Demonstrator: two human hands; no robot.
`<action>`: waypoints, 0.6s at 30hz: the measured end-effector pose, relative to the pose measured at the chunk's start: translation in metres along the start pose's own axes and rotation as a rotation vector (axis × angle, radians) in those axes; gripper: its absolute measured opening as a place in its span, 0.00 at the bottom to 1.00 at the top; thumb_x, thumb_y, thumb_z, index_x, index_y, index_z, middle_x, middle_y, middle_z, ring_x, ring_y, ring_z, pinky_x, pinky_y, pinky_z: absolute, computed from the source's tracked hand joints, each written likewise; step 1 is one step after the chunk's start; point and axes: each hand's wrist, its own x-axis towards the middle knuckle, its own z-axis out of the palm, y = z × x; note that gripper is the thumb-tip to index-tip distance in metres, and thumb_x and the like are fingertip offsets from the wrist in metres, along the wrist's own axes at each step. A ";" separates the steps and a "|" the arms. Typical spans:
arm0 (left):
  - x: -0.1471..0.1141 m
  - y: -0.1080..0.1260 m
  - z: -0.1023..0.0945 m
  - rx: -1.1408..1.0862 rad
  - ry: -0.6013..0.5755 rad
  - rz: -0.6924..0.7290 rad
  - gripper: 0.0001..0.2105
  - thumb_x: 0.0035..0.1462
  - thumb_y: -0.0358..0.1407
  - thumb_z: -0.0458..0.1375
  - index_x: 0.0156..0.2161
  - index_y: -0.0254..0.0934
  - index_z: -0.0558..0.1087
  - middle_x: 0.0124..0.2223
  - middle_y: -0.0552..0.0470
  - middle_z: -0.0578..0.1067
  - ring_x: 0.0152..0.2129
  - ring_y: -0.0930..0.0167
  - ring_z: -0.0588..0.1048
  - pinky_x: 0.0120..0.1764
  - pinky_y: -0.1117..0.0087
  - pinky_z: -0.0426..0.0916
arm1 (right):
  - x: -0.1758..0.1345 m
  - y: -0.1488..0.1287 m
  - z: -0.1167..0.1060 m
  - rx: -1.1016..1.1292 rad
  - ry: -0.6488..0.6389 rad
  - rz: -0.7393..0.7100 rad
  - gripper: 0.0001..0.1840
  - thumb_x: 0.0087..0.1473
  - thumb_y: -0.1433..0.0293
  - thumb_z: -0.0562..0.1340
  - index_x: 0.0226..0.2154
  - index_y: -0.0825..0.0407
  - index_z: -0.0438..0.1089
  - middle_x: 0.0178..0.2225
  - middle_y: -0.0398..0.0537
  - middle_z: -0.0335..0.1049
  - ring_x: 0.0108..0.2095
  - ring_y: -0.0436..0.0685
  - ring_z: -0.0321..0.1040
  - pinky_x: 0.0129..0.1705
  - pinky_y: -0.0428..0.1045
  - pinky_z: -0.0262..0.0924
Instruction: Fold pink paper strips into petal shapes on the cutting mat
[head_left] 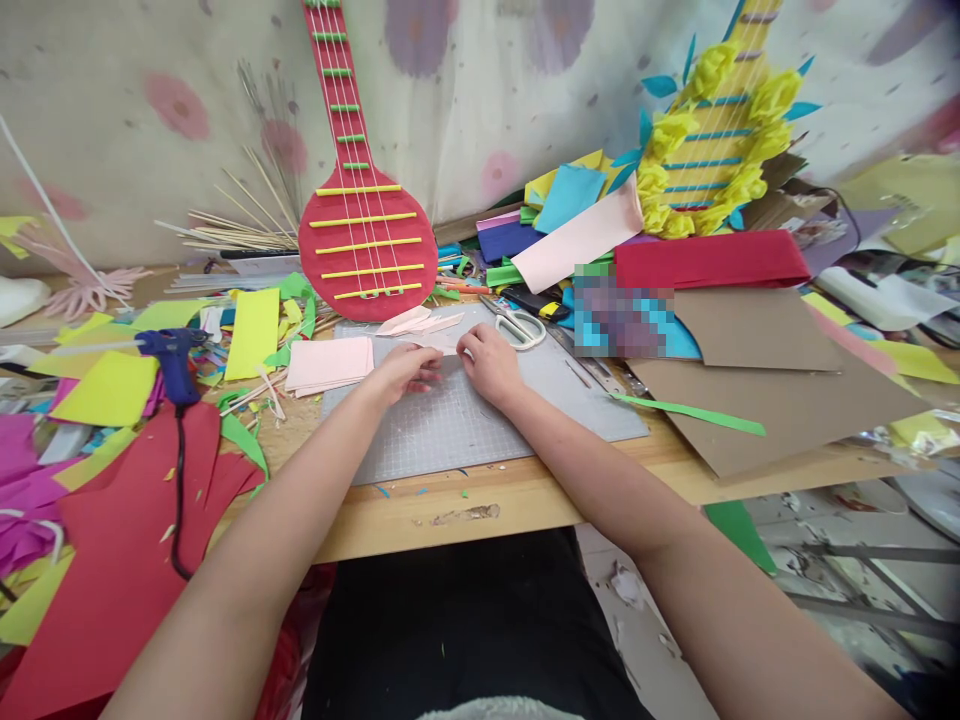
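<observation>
My left hand (409, 373) and my right hand (491, 366) are close together over a grey cutting mat (450, 430). A small pale pink piece of crepe paper (449, 349) shows between their fingertips, mostly hidden. My right fingers are bent and pinched on it; my left thumb and forefinger close on its other side, the remaining fingers loosely curled. Just beyond lie cut pale pink petal-shaped pieces (420, 321). A folded stack of pale pink paper (330, 365) rests left of my left hand. White-handled scissors (523, 330) lie behind my right hand.
A red paper lute (367, 245) stands behind the mat; a yellow one with flowers (709, 150) leans at the back right. A blue glue gun (174, 362) and red sheets (142, 530) are left. Brown cardboard (772, 410) and a green strip (694, 411) lie right.
</observation>
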 end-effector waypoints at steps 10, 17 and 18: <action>0.002 -0.033 -0.033 0.883 0.326 0.786 0.11 0.45 0.29 0.55 0.36 0.39 0.63 0.41 0.49 0.70 0.40 0.67 0.68 0.42 0.67 0.64 | -0.001 0.014 0.003 0.033 -0.038 0.035 0.09 0.50 0.76 0.54 0.31 0.51 0.68 0.39 0.51 0.66 0.41 0.58 0.62 0.36 0.49 0.55; -0.005 -0.032 -0.030 0.890 0.195 0.730 0.10 0.48 0.30 0.54 0.38 0.41 0.66 0.40 0.51 0.73 0.41 0.67 0.70 0.41 0.68 0.63 | -0.004 0.005 0.001 0.016 -0.109 -0.119 0.14 0.51 0.78 0.53 0.39 0.51 0.67 0.42 0.52 0.66 0.43 0.57 0.62 0.40 0.50 0.55; -0.006 -0.032 -0.030 0.888 0.192 0.717 0.11 0.48 0.29 0.54 0.39 0.41 0.66 0.40 0.51 0.73 0.41 0.67 0.70 0.41 0.68 0.63 | -0.005 0.004 0.002 0.027 -0.119 -0.140 0.13 0.51 0.77 0.53 0.39 0.51 0.67 0.42 0.52 0.67 0.43 0.57 0.62 0.41 0.50 0.55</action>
